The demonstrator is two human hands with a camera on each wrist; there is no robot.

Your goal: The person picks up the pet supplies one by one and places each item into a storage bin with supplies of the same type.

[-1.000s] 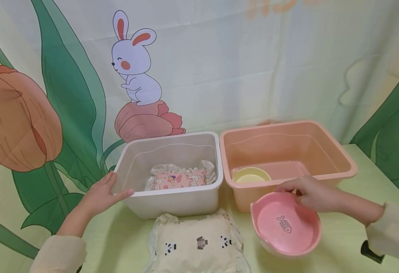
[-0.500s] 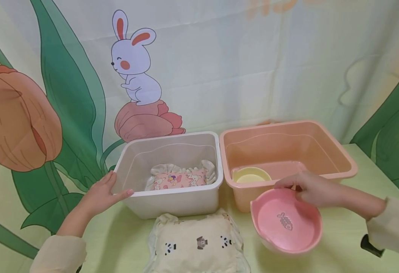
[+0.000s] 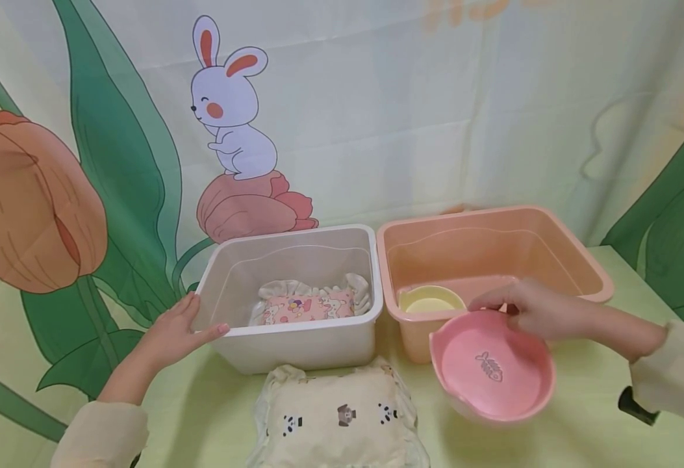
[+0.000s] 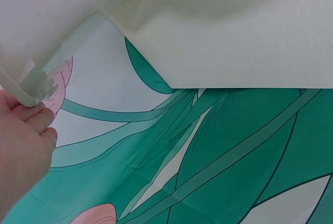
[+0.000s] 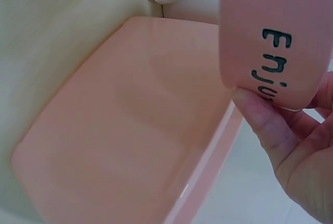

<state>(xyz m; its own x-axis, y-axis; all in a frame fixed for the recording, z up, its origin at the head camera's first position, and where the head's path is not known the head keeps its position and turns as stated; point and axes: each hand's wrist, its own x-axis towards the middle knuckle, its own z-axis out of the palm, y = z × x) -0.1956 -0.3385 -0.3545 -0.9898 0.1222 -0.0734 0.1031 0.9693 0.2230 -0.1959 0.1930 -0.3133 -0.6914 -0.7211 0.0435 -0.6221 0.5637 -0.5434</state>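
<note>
My right hand (image 3: 543, 316) pinches a pink bowl (image 3: 490, 400) by its far rim. The bowl tilts toward me, showing a fishbone mark inside and pointed ears on the rim. Dark lettering shows on the outside of the bowl (image 5: 270, 36) in the right wrist view, with my thumb (image 5: 260, 114) against its edge. It hangs in front of a peach-coloured bin (image 3: 494, 253). My left hand (image 3: 175, 331) rests at the near left corner of a white bin (image 3: 295, 351), the thumb lying along its front rim. A pink rabbit-print pillow (image 3: 303, 309) lies inside the white bin.
A yellow bowl (image 3: 432, 299) sits in the left part of the peach bin. In front of the white bin lies a frilled cream pillow (image 3: 342, 416) with animal prints. Behind both bins hangs a printed cloth (image 3: 377, 143) with a rabbit and tulips.
My right hand has lifted the pink bowl a little and shifted it slightly away from me, toward the peach bin. My left hand has stayed in place.
</note>
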